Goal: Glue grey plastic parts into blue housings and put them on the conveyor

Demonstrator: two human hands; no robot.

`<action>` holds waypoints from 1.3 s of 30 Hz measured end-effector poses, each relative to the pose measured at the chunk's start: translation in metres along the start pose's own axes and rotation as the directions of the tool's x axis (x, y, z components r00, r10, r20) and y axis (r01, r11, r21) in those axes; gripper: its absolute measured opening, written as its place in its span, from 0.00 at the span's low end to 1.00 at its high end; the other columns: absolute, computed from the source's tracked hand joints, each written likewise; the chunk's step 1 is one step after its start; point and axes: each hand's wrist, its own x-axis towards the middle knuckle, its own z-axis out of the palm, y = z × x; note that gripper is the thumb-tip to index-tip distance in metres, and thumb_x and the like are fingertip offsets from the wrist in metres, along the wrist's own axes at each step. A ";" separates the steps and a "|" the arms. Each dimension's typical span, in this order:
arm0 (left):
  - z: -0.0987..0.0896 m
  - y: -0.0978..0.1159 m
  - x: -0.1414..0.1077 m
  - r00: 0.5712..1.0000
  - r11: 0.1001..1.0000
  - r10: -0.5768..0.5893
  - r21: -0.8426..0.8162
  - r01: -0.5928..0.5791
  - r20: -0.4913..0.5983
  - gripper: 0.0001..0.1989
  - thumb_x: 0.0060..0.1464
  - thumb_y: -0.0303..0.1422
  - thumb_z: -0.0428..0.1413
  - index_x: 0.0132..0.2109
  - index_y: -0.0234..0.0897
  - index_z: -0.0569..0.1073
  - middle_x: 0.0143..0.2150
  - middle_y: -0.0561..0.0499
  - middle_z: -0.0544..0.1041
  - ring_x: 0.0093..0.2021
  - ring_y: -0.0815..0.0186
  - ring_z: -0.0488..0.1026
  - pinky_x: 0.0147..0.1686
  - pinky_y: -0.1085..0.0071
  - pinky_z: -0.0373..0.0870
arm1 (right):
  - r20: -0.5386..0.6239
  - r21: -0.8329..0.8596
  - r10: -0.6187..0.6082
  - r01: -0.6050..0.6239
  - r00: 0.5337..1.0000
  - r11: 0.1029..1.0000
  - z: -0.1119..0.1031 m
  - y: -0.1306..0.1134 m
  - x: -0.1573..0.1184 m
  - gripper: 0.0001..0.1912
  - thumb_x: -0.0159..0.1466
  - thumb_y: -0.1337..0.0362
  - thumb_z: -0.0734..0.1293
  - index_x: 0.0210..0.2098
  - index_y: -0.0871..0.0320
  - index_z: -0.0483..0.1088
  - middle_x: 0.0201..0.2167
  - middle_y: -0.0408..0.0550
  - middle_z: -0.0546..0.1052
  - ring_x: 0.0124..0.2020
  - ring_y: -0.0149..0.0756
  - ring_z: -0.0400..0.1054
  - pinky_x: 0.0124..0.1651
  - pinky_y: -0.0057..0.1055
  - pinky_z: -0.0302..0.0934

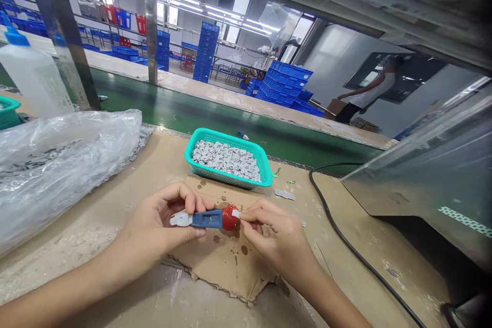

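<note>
Left hand: The left hand [157, 220] is curled shut around a blue plastic piece [207, 219], with the thumb on top.

Right hand: The right hand [272, 230] pinches a small white bit [236, 213] between finger and thumb, right at a round red part [230, 217].

Held things: The blue piece has a white end [180, 219] poking out on the left and the red part on the right. All of it is held up just over a torn brown cardboard sheet [226, 261] with dark spots.

Writing: A tall squeeze bottle [33, 74] with a blue tip has a label, but the print is too small to read.

On the bench: A green-blue basket [228, 145] is full of little grey pieces [226, 160]. A clear plastic bag [65, 164] lies at the left, and a black cable [346, 230] curves along the right.

In the way: A shiny see-through panel [415, 174] covers the right side.

Far off: A green belt [184, 107] runs past the bench. Blue crates [282, 84] are piled up beyond it, and a co-worker [369, 92] stands near a box.
</note>
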 end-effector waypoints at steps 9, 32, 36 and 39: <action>0.004 -0.002 -0.005 0.994 0.994 -0.105 -0.014 0.106 0.034 0.12 0.36 0.22 0.61 0.24 0.36 0.63 0.30 0.52 0.75 0.40 0.66 0.72 0.36 0.76 0.68 | -0.119 0.280 0.079 -0.043 0.990 0.959 -0.022 -0.027 0.005 0.07 0.52 0.74 0.64 0.24 0.58 0.73 0.24 0.47 0.74 0.26 0.33 0.68 0.26 0.27 0.63; 0.010 -0.005 -0.019 0.996 0.997 -0.053 -0.060 0.058 0.077 0.11 0.39 0.21 0.60 0.26 0.37 0.65 0.28 0.58 0.71 0.35 0.71 0.71 0.34 0.77 0.68 | -0.123 0.270 -0.156 0.184 0.980 0.945 -0.021 -0.059 -0.007 0.10 0.50 0.81 0.64 0.28 0.63 0.73 0.25 0.47 0.72 0.26 0.27 0.68 0.26 0.21 0.65; 0.011 -0.005 -0.022 0.997 0.992 -0.040 -0.116 0.048 0.066 0.11 0.38 0.22 0.61 0.26 0.37 0.65 0.27 0.58 0.71 0.32 0.73 0.71 0.33 0.78 0.68 | -0.078 0.209 -0.167 0.180 0.983 0.961 -0.023 -0.061 -0.014 0.13 0.51 0.81 0.64 0.30 0.60 0.72 0.30 0.47 0.72 0.30 0.28 0.68 0.31 0.21 0.66; 0.011 -0.002 -0.023 0.995 0.981 -0.053 -0.183 0.068 0.086 0.11 0.38 0.22 0.61 0.27 0.37 0.67 0.27 0.59 0.72 0.31 0.74 0.71 0.32 0.79 0.68 | -0.027 0.206 -0.172 0.174 0.985 0.963 -0.022 -0.063 -0.020 0.14 0.52 0.80 0.64 0.35 0.59 0.71 0.35 0.48 0.70 0.35 0.30 0.68 0.35 0.22 0.66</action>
